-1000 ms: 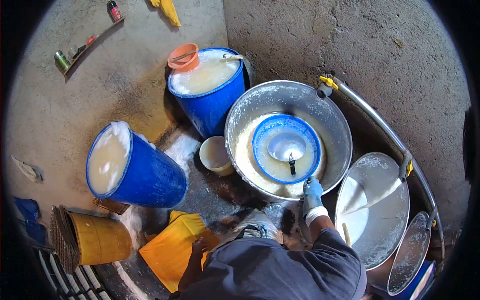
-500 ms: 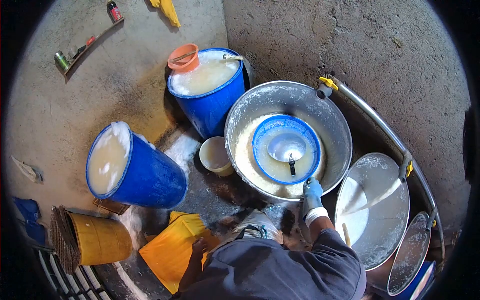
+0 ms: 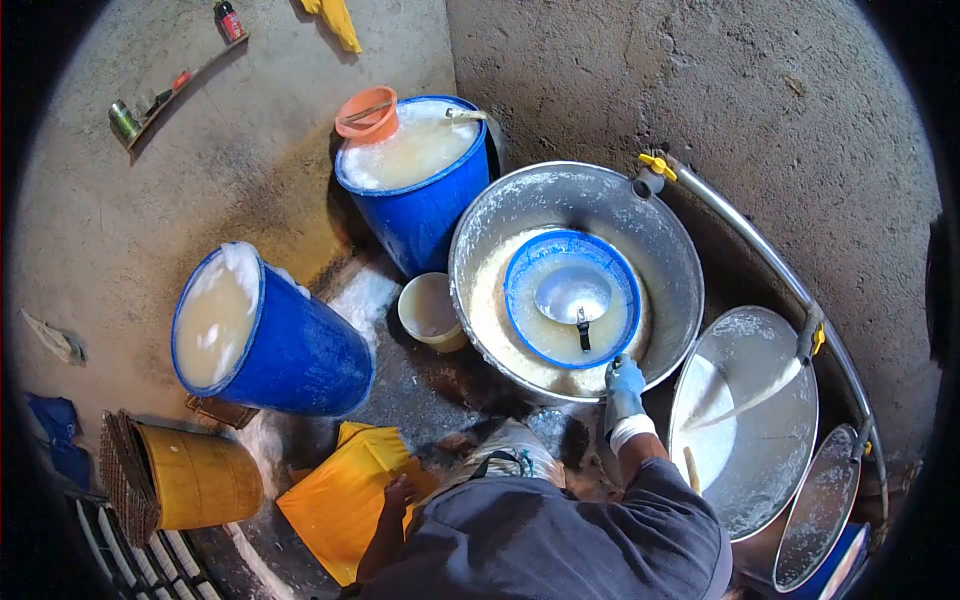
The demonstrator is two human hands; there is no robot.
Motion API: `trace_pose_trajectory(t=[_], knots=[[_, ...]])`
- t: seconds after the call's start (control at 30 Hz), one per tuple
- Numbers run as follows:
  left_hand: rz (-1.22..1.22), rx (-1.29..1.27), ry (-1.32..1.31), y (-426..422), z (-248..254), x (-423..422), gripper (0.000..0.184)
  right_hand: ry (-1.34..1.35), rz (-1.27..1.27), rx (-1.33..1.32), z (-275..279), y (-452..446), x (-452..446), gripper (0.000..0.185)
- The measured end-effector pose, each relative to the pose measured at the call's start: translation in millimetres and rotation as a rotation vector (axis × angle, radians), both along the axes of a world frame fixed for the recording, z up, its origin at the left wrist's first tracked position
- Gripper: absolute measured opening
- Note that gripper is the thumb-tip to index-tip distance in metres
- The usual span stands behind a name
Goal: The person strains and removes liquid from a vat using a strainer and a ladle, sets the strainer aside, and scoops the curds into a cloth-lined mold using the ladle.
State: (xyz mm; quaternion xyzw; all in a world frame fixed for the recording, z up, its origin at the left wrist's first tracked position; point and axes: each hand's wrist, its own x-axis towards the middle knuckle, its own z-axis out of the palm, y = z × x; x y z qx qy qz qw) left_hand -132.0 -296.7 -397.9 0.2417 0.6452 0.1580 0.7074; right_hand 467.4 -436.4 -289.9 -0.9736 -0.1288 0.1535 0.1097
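The big metal tub (image 3: 490, 250) is standing near the far edge of the floor (image 3: 400, 410). Inside, a blue bowl (image 3: 573, 240) is holding cloudy water (image 3: 550, 335) and a metal pan (image 3: 573, 290). You seem to be steadying the bowl; moving it would call for staying level. Your right hand (image 3: 626, 385) is reaching its rim, your left hand (image 3: 400, 490) is hanging by the orange sheet (image 3: 340, 500); I can't tell if either is gripping.

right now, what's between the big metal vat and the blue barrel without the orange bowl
A small pale bucket, with white residue on the floor beside it, in the head view.
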Motion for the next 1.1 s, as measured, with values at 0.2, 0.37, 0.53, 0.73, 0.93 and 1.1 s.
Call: trace_pose_trajectory(t=[0.2,0.37,0.53,0.73,0.93,1.1], knots=[[-0.004,-0.007,-0.015,0.8,0.6,0.5,0.034,-0.016,0.001,0.010,-2.3,-0.6,0.8,0.026],[-0.008,0.008,-0.010,1.9,-3.3,2.0,0.035,-0.013,-0.006,0.008,-6.9,-0.6,2.9,0.026],[-0.040,0.035,0.029,1.2,4.8,3.6,0.035,0.007,0.000,0.009,-0.5,-0.4,1.4,0.027],[-0.034,0.010,0.105,4.2,-7.1,-1.9,0.036,-0.003,-0.005,-0.006,2.2,1.0,-0.5,0.026],[-0.005,-0.009,-0.050,1.7,-10.9,-6.0,0.036,-0.019,0.003,0.020,-5.0,-1.2,1.2,0.026],[-0.036,0.030,0.077,0.9,-4.3,1.1,0.037,-0.010,0.000,0.020,-3.0,-0.8,1.5,0.027]])
